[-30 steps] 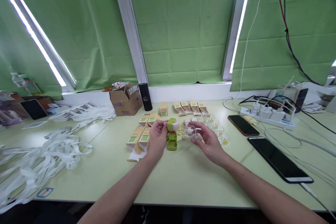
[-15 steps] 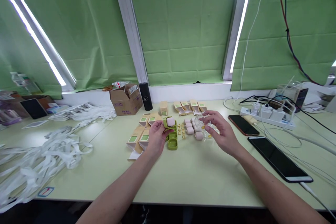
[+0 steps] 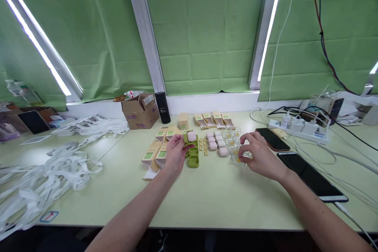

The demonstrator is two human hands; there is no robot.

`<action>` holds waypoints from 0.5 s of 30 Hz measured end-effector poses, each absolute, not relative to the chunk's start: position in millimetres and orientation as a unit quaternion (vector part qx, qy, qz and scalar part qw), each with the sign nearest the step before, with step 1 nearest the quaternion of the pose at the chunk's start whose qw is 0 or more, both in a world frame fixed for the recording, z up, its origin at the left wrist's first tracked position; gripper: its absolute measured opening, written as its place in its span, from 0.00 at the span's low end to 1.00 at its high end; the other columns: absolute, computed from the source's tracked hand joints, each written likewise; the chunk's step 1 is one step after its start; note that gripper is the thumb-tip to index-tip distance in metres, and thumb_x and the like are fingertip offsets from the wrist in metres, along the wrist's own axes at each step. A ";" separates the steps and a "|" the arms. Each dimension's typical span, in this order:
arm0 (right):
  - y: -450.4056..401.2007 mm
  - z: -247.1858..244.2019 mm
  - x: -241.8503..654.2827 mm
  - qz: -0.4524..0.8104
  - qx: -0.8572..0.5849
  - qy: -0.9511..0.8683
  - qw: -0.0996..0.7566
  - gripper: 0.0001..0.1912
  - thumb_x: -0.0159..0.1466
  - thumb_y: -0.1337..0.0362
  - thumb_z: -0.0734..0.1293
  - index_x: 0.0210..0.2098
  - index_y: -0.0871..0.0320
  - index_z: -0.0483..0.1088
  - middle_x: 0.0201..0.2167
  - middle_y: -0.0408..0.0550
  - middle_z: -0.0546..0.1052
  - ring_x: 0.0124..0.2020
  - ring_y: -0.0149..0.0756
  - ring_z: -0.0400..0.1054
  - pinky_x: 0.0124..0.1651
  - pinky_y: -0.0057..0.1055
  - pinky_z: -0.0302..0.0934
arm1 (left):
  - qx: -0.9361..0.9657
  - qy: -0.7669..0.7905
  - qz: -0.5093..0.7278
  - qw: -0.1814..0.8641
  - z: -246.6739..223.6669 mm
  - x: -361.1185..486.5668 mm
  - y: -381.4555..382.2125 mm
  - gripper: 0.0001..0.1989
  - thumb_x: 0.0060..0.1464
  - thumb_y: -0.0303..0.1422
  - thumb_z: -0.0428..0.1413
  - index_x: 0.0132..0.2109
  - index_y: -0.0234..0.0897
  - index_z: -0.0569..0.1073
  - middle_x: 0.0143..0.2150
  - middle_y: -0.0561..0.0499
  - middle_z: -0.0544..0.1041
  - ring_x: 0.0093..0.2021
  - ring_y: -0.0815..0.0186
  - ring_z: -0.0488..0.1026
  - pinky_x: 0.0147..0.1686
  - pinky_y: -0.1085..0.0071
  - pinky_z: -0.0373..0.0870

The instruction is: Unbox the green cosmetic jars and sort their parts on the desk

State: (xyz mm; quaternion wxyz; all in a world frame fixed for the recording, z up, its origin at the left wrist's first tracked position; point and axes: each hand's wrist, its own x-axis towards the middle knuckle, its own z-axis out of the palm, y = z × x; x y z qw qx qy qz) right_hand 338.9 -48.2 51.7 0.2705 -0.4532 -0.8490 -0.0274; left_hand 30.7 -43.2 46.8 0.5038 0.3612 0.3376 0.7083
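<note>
My left hand [image 3: 176,151] grips a small olive-green case [image 3: 186,138] with a pale pink rounded block [image 3: 191,136] seated in it. Beneath and beside it stand more green square cases [image 3: 193,161]. To their right are small yellow pieces [image 3: 205,147] in short columns, then pale pink and whitish blocks [image 3: 223,152] in rows. My right hand [image 3: 255,153] is over the right end of a group of clear plastic pieces with yellow centres [image 3: 231,142]. Its thumb and fingers close on one clear piece [image 3: 235,154], partly hidden by the fingers.
Kraft-paper packets with green labels [image 3: 151,156] lie left of the cases, others [image 3: 217,119] behind. A cardboard box [image 3: 140,113] and a black bottle [image 3: 163,108] stand at the back. White straps [image 3: 71,169] cover the left; phones [image 3: 310,175], cables and a power strip [image 3: 298,128] occupy the right.
My right hand has moved right and toward me from above the clear pieces, and its fingers have closed in. My left hand still holds the green case with the pink block.
</note>
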 end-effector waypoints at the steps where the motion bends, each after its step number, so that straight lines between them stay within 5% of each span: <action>1: -47.6 50.8 339.4 -0.034 -0.459 -0.849 0.259 0.09 0.60 0.71 0.71 0.28 0.51 0.80 0.44 0.52 0.73 0.51 0.51 0.63 0.54 0.51 0.63 | 0.362 0.338 0.708 0.504 46.3 30.5 -42.9 0.24 0.40 0.41 0.76 0.37 0.35 0.73 0.37 0.51 0.80 0.37 0.65 0.79 0.33 0.71 0.79; 15: -40.2 45.4 350.9 -0.044 -0.468 -0.855 0.221 0.08 0.56 0.70 0.75 0.33 0.51 0.79 0.42 0.50 0.75 0.48 0.51 0.65 0.54 0.51 0.60 | 0.362 0.335 0.703 0.512 48.1 32.9 -44.7 0.22 0.40 0.37 0.76 0.35 0.35 0.72 0.35 0.52 0.80 0.35 0.65 0.79 0.36 0.69 0.80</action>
